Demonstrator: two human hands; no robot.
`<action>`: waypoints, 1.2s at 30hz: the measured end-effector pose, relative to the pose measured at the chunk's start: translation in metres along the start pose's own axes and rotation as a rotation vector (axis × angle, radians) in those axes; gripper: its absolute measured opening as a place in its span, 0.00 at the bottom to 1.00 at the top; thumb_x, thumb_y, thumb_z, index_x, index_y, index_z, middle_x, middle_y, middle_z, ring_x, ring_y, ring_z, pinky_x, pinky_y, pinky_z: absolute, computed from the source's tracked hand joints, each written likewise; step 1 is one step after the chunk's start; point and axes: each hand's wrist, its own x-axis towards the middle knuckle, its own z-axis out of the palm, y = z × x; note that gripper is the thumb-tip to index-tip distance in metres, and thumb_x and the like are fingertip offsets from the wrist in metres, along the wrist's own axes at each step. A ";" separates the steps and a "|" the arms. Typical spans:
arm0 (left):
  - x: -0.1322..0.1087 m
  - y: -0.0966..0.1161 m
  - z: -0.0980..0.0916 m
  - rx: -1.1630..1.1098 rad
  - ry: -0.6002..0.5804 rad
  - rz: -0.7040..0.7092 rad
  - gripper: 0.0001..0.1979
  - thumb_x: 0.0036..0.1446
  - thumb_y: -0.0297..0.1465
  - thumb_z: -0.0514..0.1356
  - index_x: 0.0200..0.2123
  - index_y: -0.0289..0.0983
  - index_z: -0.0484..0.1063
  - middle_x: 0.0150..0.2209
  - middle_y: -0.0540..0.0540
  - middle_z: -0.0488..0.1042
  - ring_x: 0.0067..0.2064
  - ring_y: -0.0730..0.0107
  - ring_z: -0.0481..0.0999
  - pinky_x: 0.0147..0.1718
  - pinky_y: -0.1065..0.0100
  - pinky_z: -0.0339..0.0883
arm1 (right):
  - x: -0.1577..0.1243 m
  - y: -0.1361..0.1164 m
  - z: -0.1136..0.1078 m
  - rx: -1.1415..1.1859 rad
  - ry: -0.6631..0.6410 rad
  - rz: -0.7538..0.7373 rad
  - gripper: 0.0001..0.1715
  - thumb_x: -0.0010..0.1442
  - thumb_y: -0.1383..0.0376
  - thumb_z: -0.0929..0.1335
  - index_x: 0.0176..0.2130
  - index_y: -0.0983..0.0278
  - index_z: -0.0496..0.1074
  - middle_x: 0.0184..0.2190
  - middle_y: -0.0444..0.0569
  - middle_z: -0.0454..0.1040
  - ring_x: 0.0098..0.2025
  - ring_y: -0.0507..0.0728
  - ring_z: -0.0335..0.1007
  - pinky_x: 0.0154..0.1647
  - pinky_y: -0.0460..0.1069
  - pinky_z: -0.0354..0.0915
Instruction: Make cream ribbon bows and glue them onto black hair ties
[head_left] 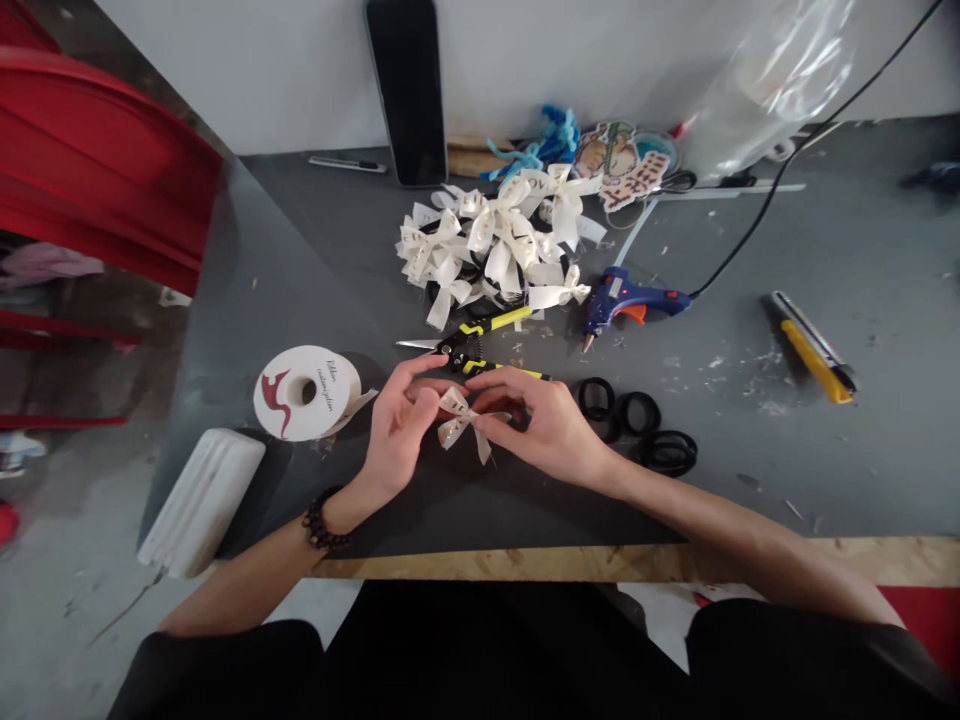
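Observation:
A white ribbon bow [455,428] with gold print is held between my two hands, just above the grey table. My left hand [399,425] pinches its left loop between thumb and fingers. My right hand [541,420] grips the bow near its knot, fingers closed. Just beyond my fingertips lie yellow-and-black snips [495,320] with open blades. A pile of similar white bows [510,235] with black hair ties sits behind them. To the left stands a ribbon spool [300,393], its loose end near my left hand. Several black hair ties [640,412] lie right of my right hand.
A blue glue gun [630,300] with a black cord lies right of the pile. Farther right is a yellow utility knife [817,350]. A phone [411,95] leans on the wall. A white case [202,500] sits at the table's left front edge.

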 end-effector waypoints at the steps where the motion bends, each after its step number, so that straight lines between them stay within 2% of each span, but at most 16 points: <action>1: 0.000 0.001 0.001 -0.013 -0.027 -0.011 0.28 0.64 0.44 0.71 0.62 0.41 0.71 0.47 0.41 0.84 0.43 0.64 0.86 0.40 0.67 0.81 | 0.000 0.000 -0.001 0.008 0.012 0.008 0.20 0.65 0.64 0.74 0.56 0.61 0.76 0.45 0.50 0.86 0.44 0.57 0.86 0.45 0.51 0.80; 3: 0.000 0.003 0.004 0.005 -0.060 -0.036 0.31 0.58 0.39 0.76 0.61 0.41 0.71 0.50 0.40 0.84 0.48 0.61 0.86 0.43 0.66 0.82 | 0.001 0.003 -0.001 0.014 0.043 0.017 0.24 0.64 0.64 0.76 0.58 0.61 0.74 0.46 0.50 0.86 0.46 0.58 0.85 0.45 0.51 0.79; 5: 0.000 0.003 0.004 0.026 -0.051 -0.064 0.31 0.55 0.36 0.78 0.58 0.40 0.72 0.50 0.40 0.84 0.49 0.60 0.86 0.47 0.63 0.83 | 0.002 0.007 -0.002 0.054 0.052 0.020 0.26 0.65 0.62 0.76 0.60 0.60 0.73 0.48 0.51 0.85 0.47 0.58 0.85 0.45 0.51 0.79; 10: 0.003 -0.003 0.000 0.040 0.076 -0.038 0.32 0.54 0.35 0.78 0.59 0.41 0.71 0.43 0.44 0.85 0.44 0.61 0.88 0.44 0.63 0.84 | 0.003 0.012 -0.003 0.217 0.069 0.053 0.27 0.68 0.53 0.75 0.60 0.62 0.72 0.50 0.53 0.84 0.51 0.58 0.83 0.51 0.52 0.78; 12: 0.003 -0.003 -0.001 0.040 0.085 -0.019 0.35 0.54 0.35 0.79 0.61 0.43 0.70 0.42 0.45 0.86 0.43 0.61 0.88 0.43 0.63 0.84 | 0.004 0.010 -0.004 0.194 0.074 0.077 0.27 0.66 0.53 0.76 0.58 0.62 0.74 0.48 0.53 0.85 0.48 0.58 0.84 0.48 0.51 0.78; 16: 0.001 0.001 0.002 0.041 0.027 -0.070 0.35 0.54 0.36 0.78 0.61 0.43 0.70 0.40 0.45 0.86 0.39 0.60 0.88 0.38 0.62 0.84 | 0.005 0.006 -0.005 0.187 0.106 0.119 0.23 0.65 0.55 0.77 0.54 0.64 0.75 0.38 0.50 0.86 0.36 0.55 0.83 0.38 0.50 0.76; 21: 0.001 0.006 0.004 0.063 -0.020 -0.080 0.35 0.52 0.34 0.79 0.60 0.42 0.71 0.37 0.46 0.86 0.36 0.61 0.87 0.33 0.67 0.81 | 0.004 0.002 -0.007 0.021 0.167 0.083 0.20 0.64 0.60 0.76 0.53 0.62 0.75 0.37 0.47 0.87 0.33 0.54 0.81 0.34 0.50 0.72; 25: 0.001 0.006 0.004 0.100 -0.053 -0.085 0.36 0.53 0.33 0.78 0.63 0.42 0.70 0.37 0.45 0.85 0.35 0.63 0.87 0.31 0.69 0.79 | 0.004 0.000 -0.009 -0.174 0.141 -0.030 0.17 0.68 0.64 0.72 0.56 0.59 0.74 0.37 0.44 0.87 0.37 0.56 0.84 0.42 0.51 0.75; 28: 0.000 0.007 0.006 0.113 -0.055 -0.063 0.36 0.53 0.33 0.78 0.63 0.41 0.70 0.37 0.46 0.85 0.36 0.64 0.87 0.33 0.68 0.80 | 0.003 0.000 -0.010 -0.298 0.104 -0.127 0.16 0.70 0.67 0.69 0.57 0.57 0.73 0.38 0.43 0.86 0.39 0.56 0.84 0.46 0.52 0.76; 30: 0.000 0.009 0.007 0.110 -0.038 -0.043 0.35 0.54 0.32 0.77 0.62 0.41 0.70 0.36 0.46 0.85 0.36 0.64 0.87 0.35 0.68 0.80 | 0.003 0.000 -0.009 -0.316 0.098 -0.148 0.17 0.70 0.67 0.69 0.57 0.57 0.73 0.38 0.42 0.86 0.40 0.56 0.84 0.46 0.51 0.76; 33: 0.000 0.009 0.008 0.094 -0.036 -0.041 0.35 0.54 0.33 0.77 0.63 0.41 0.69 0.36 0.47 0.84 0.34 0.66 0.85 0.31 0.70 0.79 | 0.002 -0.002 -0.008 -0.271 0.134 -0.122 0.18 0.69 0.66 0.70 0.57 0.58 0.72 0.38 0.43 0.86 0.37 0.55 0.81 0.42 0.50 0.74; 36: 0.000 0.005 0.006 0.023 -0.069 -0.062 0.40 0.54 0.34 0.78 0.66 0.42 0.65 0.39 0.46 0.85 0.35 0.65 0.86 0.31 0.70 0.80 | 0.000 -0.003 -0.005 -0.225 0.153 -0.088 0.16 0.69 0.65 0.70 0.55 0.58 0.71 0.37 0.43 0.85 0.34 0.53 0.78 0.39 0.49 0.72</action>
